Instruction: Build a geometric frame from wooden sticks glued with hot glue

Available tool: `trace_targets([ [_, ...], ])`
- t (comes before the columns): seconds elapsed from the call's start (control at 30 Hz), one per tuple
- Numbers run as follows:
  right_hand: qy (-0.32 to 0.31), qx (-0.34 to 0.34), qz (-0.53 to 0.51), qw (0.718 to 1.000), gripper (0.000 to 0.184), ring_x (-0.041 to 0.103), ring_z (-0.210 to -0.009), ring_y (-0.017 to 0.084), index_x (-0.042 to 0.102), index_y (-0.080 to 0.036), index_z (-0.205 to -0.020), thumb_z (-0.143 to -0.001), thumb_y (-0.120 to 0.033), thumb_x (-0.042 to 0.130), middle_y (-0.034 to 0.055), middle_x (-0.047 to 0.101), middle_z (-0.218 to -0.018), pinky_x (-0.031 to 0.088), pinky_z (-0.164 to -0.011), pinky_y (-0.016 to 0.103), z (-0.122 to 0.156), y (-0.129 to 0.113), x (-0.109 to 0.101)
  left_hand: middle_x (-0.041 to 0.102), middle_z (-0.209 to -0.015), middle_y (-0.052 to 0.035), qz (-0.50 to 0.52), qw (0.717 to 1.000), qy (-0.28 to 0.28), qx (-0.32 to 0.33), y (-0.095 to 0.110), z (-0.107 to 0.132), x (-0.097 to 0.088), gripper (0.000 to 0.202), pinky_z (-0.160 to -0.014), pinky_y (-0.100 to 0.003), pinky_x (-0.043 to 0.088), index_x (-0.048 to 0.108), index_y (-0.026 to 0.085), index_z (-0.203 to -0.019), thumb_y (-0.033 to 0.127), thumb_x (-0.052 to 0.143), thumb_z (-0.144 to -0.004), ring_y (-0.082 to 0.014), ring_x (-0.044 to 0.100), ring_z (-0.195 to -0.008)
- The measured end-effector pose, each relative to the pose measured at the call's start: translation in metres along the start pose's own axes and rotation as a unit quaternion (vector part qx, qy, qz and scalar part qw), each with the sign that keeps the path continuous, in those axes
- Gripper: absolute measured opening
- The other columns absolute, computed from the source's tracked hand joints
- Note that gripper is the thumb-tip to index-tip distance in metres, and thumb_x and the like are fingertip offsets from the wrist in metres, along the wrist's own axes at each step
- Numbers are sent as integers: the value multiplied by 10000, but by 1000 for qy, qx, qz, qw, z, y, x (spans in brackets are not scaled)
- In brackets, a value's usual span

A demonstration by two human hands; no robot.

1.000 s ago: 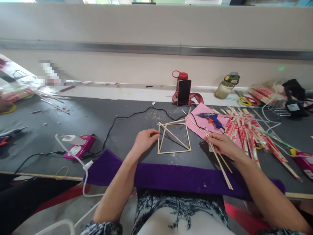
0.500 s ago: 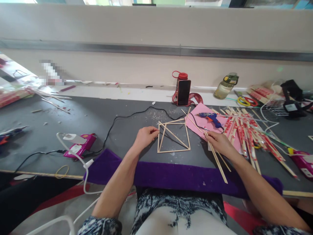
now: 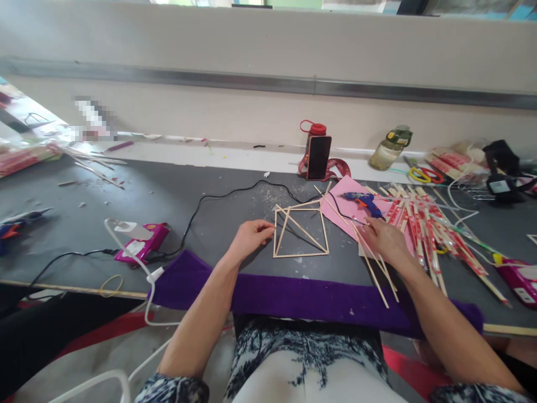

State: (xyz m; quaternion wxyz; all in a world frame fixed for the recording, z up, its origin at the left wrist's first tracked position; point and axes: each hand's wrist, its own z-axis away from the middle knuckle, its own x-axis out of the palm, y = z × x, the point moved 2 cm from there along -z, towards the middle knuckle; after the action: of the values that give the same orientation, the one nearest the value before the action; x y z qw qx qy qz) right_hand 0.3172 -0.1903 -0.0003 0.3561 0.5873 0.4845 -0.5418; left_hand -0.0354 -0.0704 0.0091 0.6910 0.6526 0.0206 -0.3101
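A square frame of thin wooden sticks (image 3: 301, 256), with further sticks leaning across it, stands on the grey table. My left hand (image 3: 251, 239) pinches its left side between thumb and fingertips. My right hand (image 3: 385, 242) hovers over several loose wooden sticks (image 3: 375, 277), its fingers slightly apart and seemingly holding none of them. Just beyond that hand, a blue glue gun (image 3: 364, 204) lies on a pink sheet (image 3: 342, 193). The underside of my right hand is hidden.
Paper-wrapped chopsticks (image 3: 434, 235) are piled at the right. A red-capped bottle (image 3: 318, 130) with a phone (image 3: 319, 158) against it, a green bottle (image 3: 390, 150) and scissors (image 3: 423, 174) stand or lie behind. A black cord (image 3: 201, 198) crosses the table; purple cloth (image 3: 293, 296) covers the front edge.
My right hand has lifted off the loose sticks and shifted slightly right and up; the sticks now lie spread on the table. My left hand still pinches the frame.
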Motion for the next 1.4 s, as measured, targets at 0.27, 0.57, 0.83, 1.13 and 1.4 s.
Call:
trace_targets([
  [0.27,60,-26,-17,998,402,661,-884,255,596,-173,-1251,-942,-373,436,119,687,-1086,423,-651,321,15,-15,-21,704,-703,-28,-15,1000,17,19,4,-3,-2,267,-532,-216,406,756,171,-869,351,622,-725,-113,551,-543],
  [0.57,-84,-147,-146,975,228,677,-882,220,676,-233,-972,-935,-315,467,52,721,-974,470,-730,320,34,-71,2,756,-873,-43,-263,962,31,63,3,-12,4,244,-690,-286,417,773,234,-925,338,592,-800,-208,666,-796],
  [0.83,-91,-124,-169,974,192,656,-828,193,650,-223,-1009,-924,-307,500,39,677,-945,454,-688,296,45,-79,10,760,-907,-34,-290,955,24,53,-3,-10,8,246,-689,-295,406,763,241,-921,349,565,-823,-220,674,-839],
  [1.13,-94,-123,-184,971,203,642,-812,176,680,-213,-1006,-899,-307,536,28,661,-904,429,-694,287,27,-94,9,759,-860,-9,-267,962,37,48,-5,-7,13,221,-676,-269,412,765,249,-897,343,584,-812,-179,664,-780],
  [1.4,-112,-121,-155,974,169,622,-772,172,664,-202,-862,-886,-307,534,27,654,-859,394,-666,280,24,-98,19,756,-855,-13,-265,962,39,56,-7,-7,14,222,-668,-269,404,763,242,-893,335,578,-814,-177,657,-766],
])
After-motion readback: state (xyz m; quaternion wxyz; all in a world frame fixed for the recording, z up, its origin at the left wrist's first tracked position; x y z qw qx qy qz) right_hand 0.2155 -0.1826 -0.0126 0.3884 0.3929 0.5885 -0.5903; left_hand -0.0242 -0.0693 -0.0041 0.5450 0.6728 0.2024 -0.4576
